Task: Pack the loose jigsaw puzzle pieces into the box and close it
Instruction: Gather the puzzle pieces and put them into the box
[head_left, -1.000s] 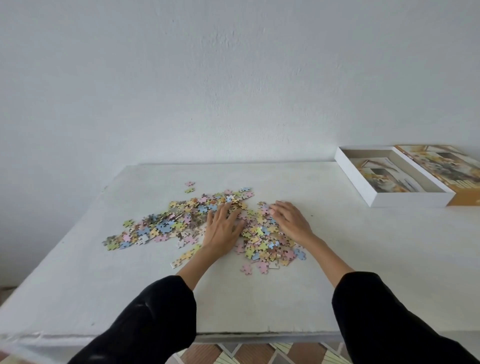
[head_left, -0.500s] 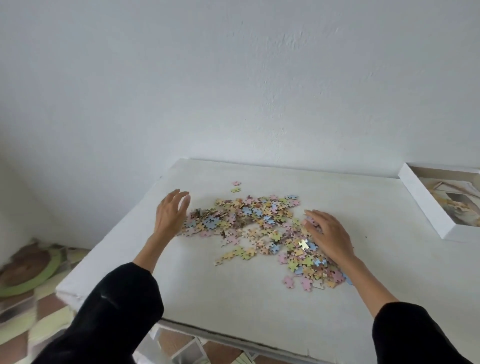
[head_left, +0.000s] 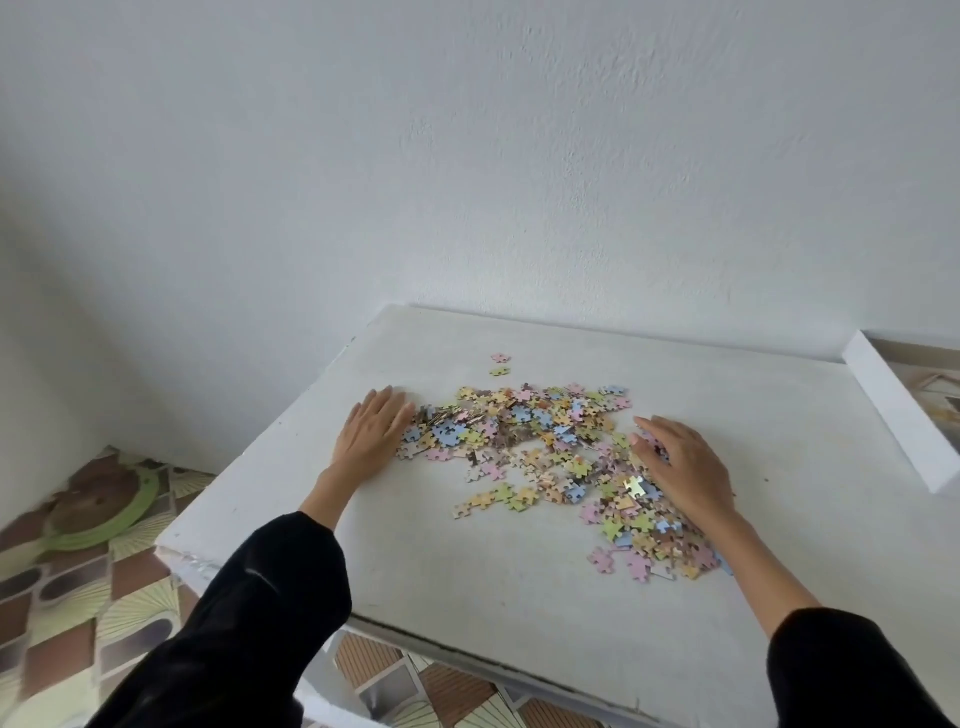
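Loose pastel cardboard jigsaw puzzle pieces (head_left: 524, 431): spread in a wide, shallow heap across the middle of the white painted surface (head_left: 519, 597), none seen in the box.

Two stray pieces (head_left: 500, 364), one pink and one green: just beyond the heap's far edge, apart from it.

Open white cardboard box (head_left: 904, 415): at the far right of the surface, cut off by the frame edge, well apart from the heap.

Left hand (head_left: 371, 439): flat on the surface, fingers straight and together, touching the heap's left edge, holding nothing.

Right hand (head_left: 685, 467): palm down on the heap's right side, fingers loosely spread and relaxed, gripping nothing.

Black sleeves (head_left: 270, 597): on both forearms.

Patterned tile floor (head_left: 78, 597): lower left.
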